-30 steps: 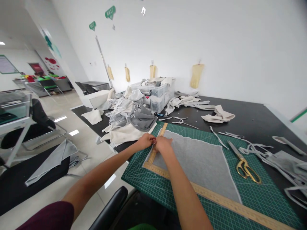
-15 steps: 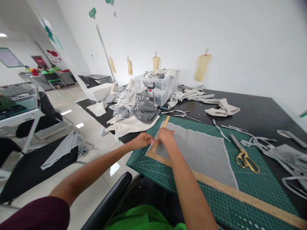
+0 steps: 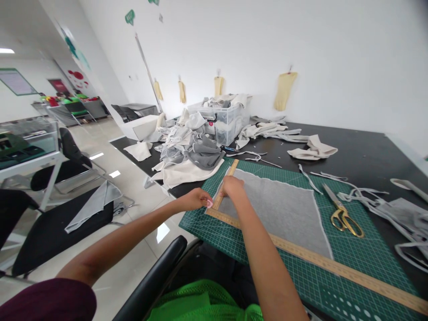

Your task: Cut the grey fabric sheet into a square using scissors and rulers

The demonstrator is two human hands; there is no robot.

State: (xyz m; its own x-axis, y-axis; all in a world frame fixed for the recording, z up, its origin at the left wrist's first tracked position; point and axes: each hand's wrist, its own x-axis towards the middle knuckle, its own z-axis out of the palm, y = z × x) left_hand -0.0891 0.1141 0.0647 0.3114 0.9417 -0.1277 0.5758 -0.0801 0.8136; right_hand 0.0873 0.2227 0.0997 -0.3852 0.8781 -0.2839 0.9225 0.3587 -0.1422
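Observation:
Grey fabric (image 3: 277,205) lies flat on the green gridded cutting mat (image 3: 361,214). A short wooden ruler (image 3: 233,166) runs along its left edge, and a long wooden ruler (image 3: 321,258) crosses its near edge; they meet at the near left corner. My left hand (image 3: 198,199) pinches a small pink piece beside the short ruler, near that corner. My right hand (image 3: 232,186) has its fingers closed down on the short ruler, pressing it against the fabric. Gold-handled scissors (image 3: 344,214) rest on the mat to the right of the fabric.
A heap of grey and cream cloth (image 3: 190,147) and a filled clear bin (image 3: 224,122) stand behind the mat. Scraps (image 3: 397,214) lie at the right on the black table (image 3: 354,147). A chair (image 3: 60,236) with folded cloth is at the left.
My left hand has moved slightly down along the short ruler with the pink piece, closer to the corner. My right hand remains on the ruler. The whole view has shifted a little.

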